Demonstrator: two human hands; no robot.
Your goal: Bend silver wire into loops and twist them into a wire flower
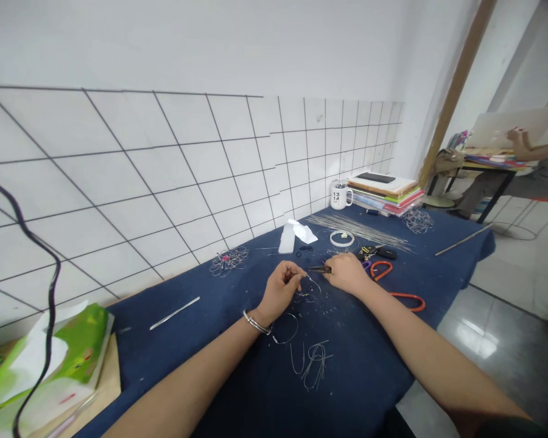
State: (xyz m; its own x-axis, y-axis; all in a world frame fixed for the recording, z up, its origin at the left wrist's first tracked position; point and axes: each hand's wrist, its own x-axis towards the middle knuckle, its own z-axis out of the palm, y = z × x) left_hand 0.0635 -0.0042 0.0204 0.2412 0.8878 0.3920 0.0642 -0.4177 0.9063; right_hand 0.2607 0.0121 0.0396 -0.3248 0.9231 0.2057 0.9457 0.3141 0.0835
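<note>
Thumb and fingers of my left hand pinch a thin wire, which curves out to the right of the fingertips. My right hand is wrapped round a pair of pliers. The dark jaws point left, close to the wire; whether they touch it I cannot tell. Below my left hand lies a wire loop, and nearer to me a bundle of bent wire pieces. Small bits and clippings are scattered on the dark blue cloth around my hands.
Orange-handled scissors and wire cutters lie right of my right hand. Behind are a wire coil, long straight wires, a white mug and stacked books. Wire tangle and tissue pack sit left. A person sits far right.
</note>
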